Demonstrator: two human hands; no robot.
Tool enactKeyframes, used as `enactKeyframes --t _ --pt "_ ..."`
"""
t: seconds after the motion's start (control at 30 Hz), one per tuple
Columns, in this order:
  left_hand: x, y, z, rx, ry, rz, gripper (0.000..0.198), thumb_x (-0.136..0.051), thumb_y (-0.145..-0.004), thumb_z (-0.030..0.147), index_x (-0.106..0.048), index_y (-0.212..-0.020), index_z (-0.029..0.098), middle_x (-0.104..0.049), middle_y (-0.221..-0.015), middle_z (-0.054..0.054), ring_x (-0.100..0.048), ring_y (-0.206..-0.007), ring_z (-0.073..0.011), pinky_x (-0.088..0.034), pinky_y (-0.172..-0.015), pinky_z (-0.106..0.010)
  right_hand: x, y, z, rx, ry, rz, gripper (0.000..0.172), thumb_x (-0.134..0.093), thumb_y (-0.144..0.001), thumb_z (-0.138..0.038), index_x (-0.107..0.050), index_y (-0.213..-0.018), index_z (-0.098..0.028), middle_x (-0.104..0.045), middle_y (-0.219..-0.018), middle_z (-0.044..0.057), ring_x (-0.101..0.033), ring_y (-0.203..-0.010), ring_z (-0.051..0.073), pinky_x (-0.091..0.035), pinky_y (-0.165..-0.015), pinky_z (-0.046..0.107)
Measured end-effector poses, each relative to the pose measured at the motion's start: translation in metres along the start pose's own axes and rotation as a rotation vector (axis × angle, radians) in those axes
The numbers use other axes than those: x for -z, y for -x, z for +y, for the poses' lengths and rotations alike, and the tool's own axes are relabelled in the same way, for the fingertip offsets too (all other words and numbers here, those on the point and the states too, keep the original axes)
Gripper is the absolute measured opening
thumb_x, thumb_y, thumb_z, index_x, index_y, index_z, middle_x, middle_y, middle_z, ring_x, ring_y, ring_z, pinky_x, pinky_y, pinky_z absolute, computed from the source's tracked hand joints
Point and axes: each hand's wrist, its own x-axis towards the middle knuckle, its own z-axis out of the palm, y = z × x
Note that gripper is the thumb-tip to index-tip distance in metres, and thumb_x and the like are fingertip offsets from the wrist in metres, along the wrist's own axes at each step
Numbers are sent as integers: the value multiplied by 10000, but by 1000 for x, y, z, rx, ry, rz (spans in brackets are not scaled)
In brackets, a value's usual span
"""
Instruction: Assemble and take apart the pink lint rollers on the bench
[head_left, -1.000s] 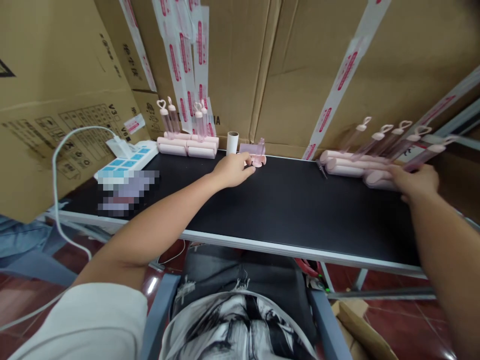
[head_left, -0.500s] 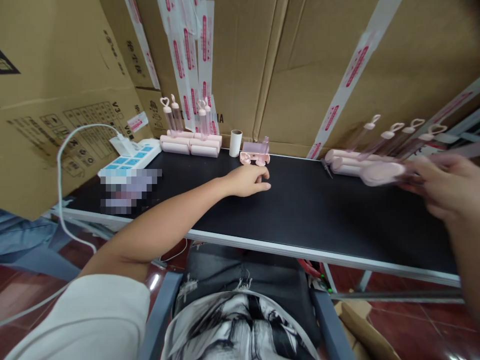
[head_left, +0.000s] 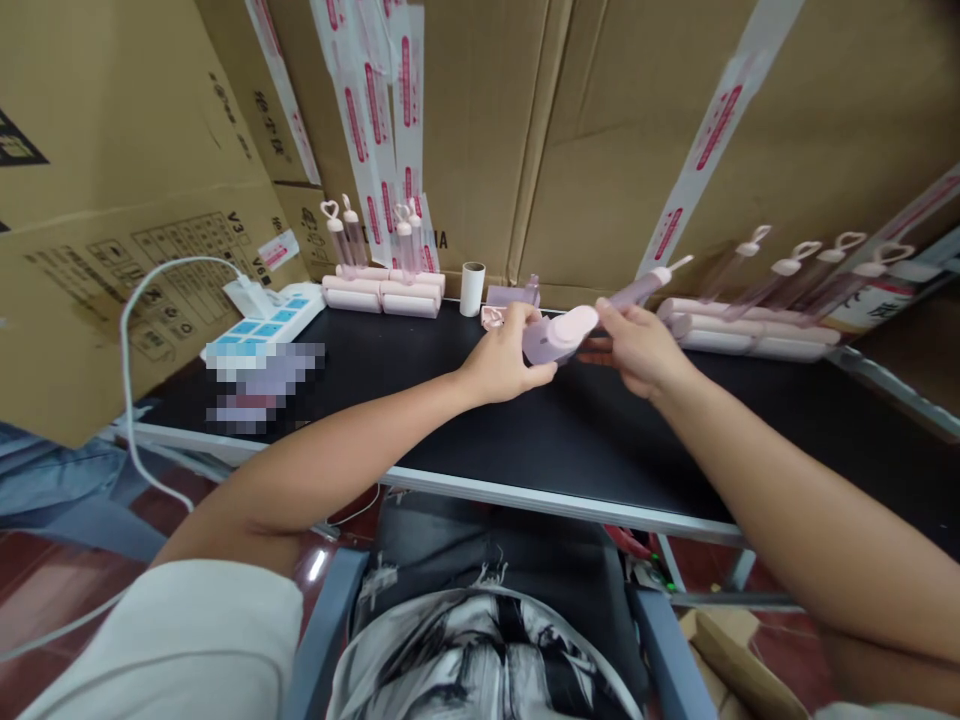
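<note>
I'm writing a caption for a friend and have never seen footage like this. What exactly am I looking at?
There is no machine: a person works with two bare hands, the left grip and the right grip. The picture comes from one camera worn on the head, looking forward and down.

The left grip seems closed around a pale pink body; the right grip holds a slim tilted tube beside it. I cannot tell whether those are joined.

Along the back of the black table sit a left cluster and a right cluster of similar pink pieces, with tubes rising from them. Between them stands a white cylinder. A power strip lies at left, and cardboard rises behind.
</note>
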Motion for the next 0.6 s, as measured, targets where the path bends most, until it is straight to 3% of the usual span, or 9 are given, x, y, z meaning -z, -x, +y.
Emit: enactKeyframes --t 0.1,0.2,0.27,0.33,0.43,0.6 --pt "5 -4 -9 -28 22 9 588 -830 -799 322 -542 -1298 202 -748 -1262 -110 -762 -1091 -264 -600 -1027 -442 28 -15 -4 25 -80 120 228 -696 -1077 -449 -624 -1022 -240 -710 -910 9 -694 -628 163 -615 -601 317" --pt "7 -13 -9 -113 -29 4 653 -840 -827 339 -575 -1408 201 -689 -1447 -157 -704 -1323 -322 -559 -1150 -491 56 -28 -12 22 -124 221 173 -584 -1141 -375 -598 -1048 -229 -668 -842 -11 -699 -625 172 -621 -694 377" --pt "1 -23 -4 -154 -80 -65 777 -863 -843 331 -517 -1527 204 -665 -1517 -176 -653 -1434 -341 -511 -1222 -510 69 -34 -18 29 -143 291 179 -526 -1166 -342 -574 -1037 -228 -642 -809 -28 -683 -605 165 -612 -726 394" --pt "-14 -37 5 -179 -133 -171 820 -865 -875 322 -462 -1579 200 -677 -1527 -181 -663 -1436 -331 -496 -1235 -503 78 -37 -23 66 -165 353 193 -490 -1181 -335 -559 -1035 -229 -628 -808 -38 -678 -603 162 -601 -732 391" --pt "-51 -66 22 -264 -302 -313 598 -782 -979 318 -539 -1509 189 -669 -1562 -171 -649 -1454 -330 -484 -1217 -487 86 -38 -29 132 -195 432 194 -496 -1180 -347 -536 -1026 -236 -593 -795 -56 -665 -607 156 -587 -713 367" --pt "-111 -123 31 -239 -575 -409 566 -687 -1035 265 -560 -1566 115 -633 -1600 -224 -612 -1471 -373 -454 -1176 -516 95 -35 -34 183 -207 507 165 -504 -1171 -309 -539 -1024 -240 -573 -780 -69 -618 -571 122 -552 -624 307"
